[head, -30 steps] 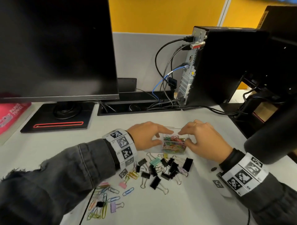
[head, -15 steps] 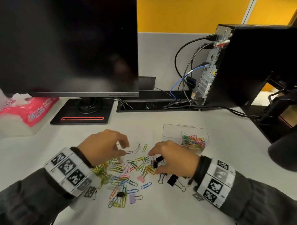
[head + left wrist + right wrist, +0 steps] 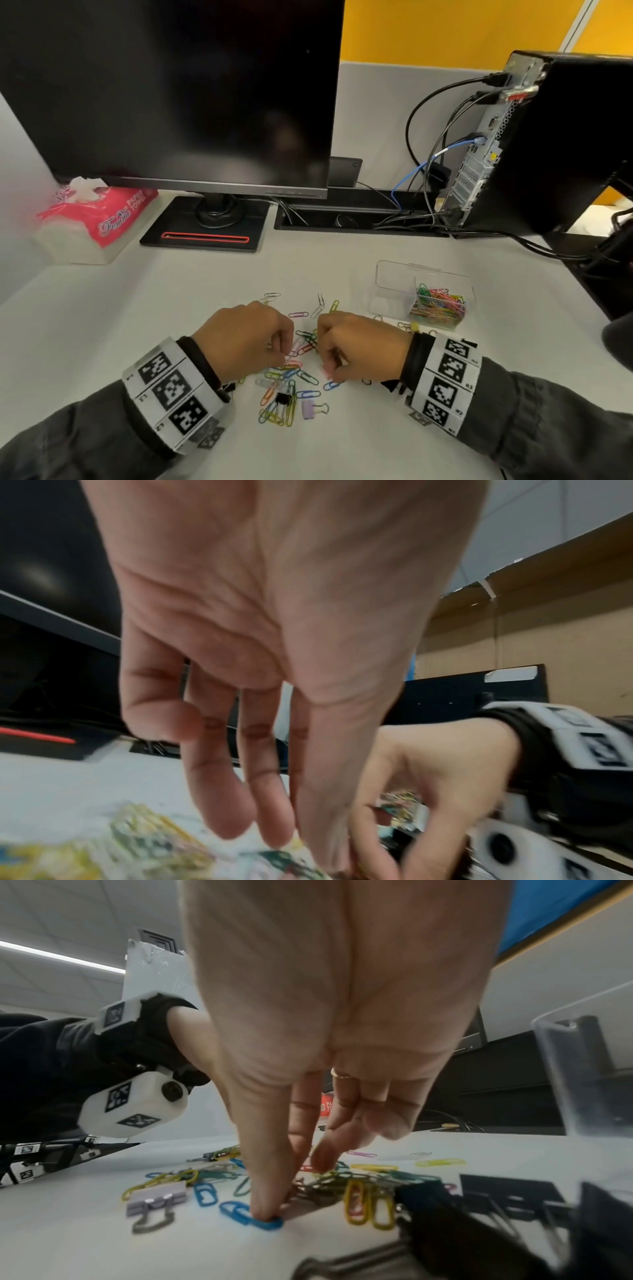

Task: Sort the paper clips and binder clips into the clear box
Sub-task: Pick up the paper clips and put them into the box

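Coloured paper clips (image 3: 291, 377) lie scattered on the white desk, with a lilac binder clip (image 3: 308, 409) and a small black one (image 3: 282, 398) among them. My left hand (image 3: 286, 353) points its fingers down onto the pile; blur hides whether it holds a clip. My right hand (image 3: 270, 1211) pinches the end of a blue paper clip (image 3: 240, 1214) against the desk with thumb and forefinger. The clear box (image 3: 390, 291) stands to the right. Its right compartment holds paper clips (image 3: 438, 305) and its left one is empty. Black binder clips (image 3: 445, 1218) lie under my right wrist.
A dark monitor (image 3: 178, 96) on a black base (image 3: 205, 236) stands behind the pile. A pink tissue pack (image 3: 92, 219) is at the far left. A computer tower (image 3: 548, 144) with cables (image 3: 421, 144) is at the right, and a cable slot (image 3: 356, 222) runs along the back.
Both hands have left the clear box and come down to the pile on its left. They now sit close together with their fingertips among the clips.
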`<move>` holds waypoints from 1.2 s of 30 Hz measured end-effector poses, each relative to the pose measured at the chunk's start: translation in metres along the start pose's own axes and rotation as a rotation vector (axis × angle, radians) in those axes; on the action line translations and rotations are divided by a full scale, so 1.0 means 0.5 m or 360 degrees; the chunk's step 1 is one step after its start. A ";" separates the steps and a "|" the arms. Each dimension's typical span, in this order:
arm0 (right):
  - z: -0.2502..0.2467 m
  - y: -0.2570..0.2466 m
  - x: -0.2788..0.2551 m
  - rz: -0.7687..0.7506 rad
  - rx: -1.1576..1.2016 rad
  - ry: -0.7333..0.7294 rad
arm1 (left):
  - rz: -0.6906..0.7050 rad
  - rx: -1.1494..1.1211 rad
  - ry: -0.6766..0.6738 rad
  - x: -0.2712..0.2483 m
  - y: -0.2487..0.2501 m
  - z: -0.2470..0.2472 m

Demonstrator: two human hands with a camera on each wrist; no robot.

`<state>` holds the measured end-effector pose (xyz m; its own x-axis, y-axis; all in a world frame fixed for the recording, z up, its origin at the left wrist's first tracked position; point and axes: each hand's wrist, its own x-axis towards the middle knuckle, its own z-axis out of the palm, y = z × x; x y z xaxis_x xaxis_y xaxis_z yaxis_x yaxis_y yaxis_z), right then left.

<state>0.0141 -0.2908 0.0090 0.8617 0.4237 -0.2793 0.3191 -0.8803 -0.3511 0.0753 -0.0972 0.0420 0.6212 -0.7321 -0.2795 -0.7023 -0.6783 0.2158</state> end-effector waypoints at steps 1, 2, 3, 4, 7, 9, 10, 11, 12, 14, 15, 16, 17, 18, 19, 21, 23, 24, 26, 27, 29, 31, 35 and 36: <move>0.001 0.002 0.000 -0.0003 0.0031 -0.0020 | 0.0014 -0.0021 0.0010 -0.001 0.005 0.007; 0.001 0.003 -0.001 0.0001 0.0078 -0.0042 | 0.0035 -0.0030 0.0011 -0.002 0.013 0.016; 0.001 0.004 -0.001 0.0014 0.0128 -0.0055 | 0.0070 -0.0022 0.0005 -0.003 0.023 0.026; 0.002 0.006 -0.001 0.0027 0.0167 -0.0056 | 0.0113 0.0003 -0.0007 -0.004 0.033 0.038; 0.005 0.008 -0.001 0.0039 0.0210 -0.0052 | 0.0194 0.0144 -0.0041 -0.006 0.061 0.065; 0.007 0.009 -0.002 0.0046 0.0207 -0.0058 | 0.0201 0.0201 -0.0028 -0.005 0.070 0.072; 0.007 0.010 -0.002 0.0052 0.0204 -0.0062 | 0.0206 0.0215 -0.0009 -0.004 0.072 0.073; 0.008 0.011 -0.004 0.0057 0.0196 -0.0066 | 0.0219 0.0225 0.0015 -0.004 0.074 0.074; 0.009 0.013 -0.006 0.0061 0.0187 -0.0070 | 0.0234 0.0229 0.0037 -0.003 0.076 0.075; 0.005 0.016 -0.014 0.0041 0.0173 -0.0064 | 0.0263 0.0222 0.0067 -0.004 0.078 0.077; -0.001 0.019 -0.020 0.0028 0.0177 -0.0039 | 0.0273 0.0217 0.0085 -0.005 0.080 0.078; -0.011 0.025 -0.027 0.0035 0.0190 0.0010 | 0.0281 0.0208 0.0105 -0.006 0.080 0.079; -0.023 0.033 -0.036 0.0073 0.0208 0.0084 | 0.0288 0.0190 0.0126 -0.008 0.080 0.079; -0.035 0.044 -0.047 0.0145 0.0216 0.0171 | 0.0295 0.0162 0.0149 -0.010 0.079 0.077; -0.045 0.057 -0.060 0.0243 0.0199 0.0254 | 0.0302 0.0131 0.0174 -0.012 0.076 0.075; -0.054 0.081 -0.083 0.0469 0.0071 0.0329 | 0.0312 0.0073 0.0220 -0.015 0.068 0.068; -0.049 0.092 -0.099 0.0631 -0.0073 0.0297 | 0.0305 0.0026 0.0250 -0.016 0.056 0.060; -0.044 0.093 -0.104 0.0673 -0.0113 0.0279 | 0.0284 0.0003 0.0262 -0.017 0.050 0.055; -0.039 0.091 -0.111 0.0691 -0.0167 0.0296 | 0.0213 -0.0008 0.0279 -0.017 0.037 0.046; -0.040 0.089 -0.112 0.0672 -0.0192 0.0328 | 0.0169 -0.0008 0.0283 -0.017 0.031 0.040; -0.040 0.078 -0.109 0.0557 -0.0184 0.0390 | 0.0082 -0.0014 0.0296 -0.019 0.016 0.027; -0.033 0.061 -0.098 0.0337 -0.0087 0.0384 | 0.0004 0.0023 0.0311 -0.022 -0.004 0.012; -0.012 0.045 -0.066 0.0222 -0.0109 0.0247 | -0.0192 0.0150 0.0161 -0.035 -0.052 -0.011; -0.010 0.047 -0.061 0.0278 -0.0147 0.0211 | -0.0248 0.0168 0.0112 -0.038 -0.063 -0.014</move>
<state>-0.0028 -0.3253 0.0135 0.9494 0.2366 -0.2067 0.1899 -0.9562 -0.2227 0.0881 -0.0621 0.0472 0.7454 -0.6239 -0.2349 -0.6260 -0.7762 0.0750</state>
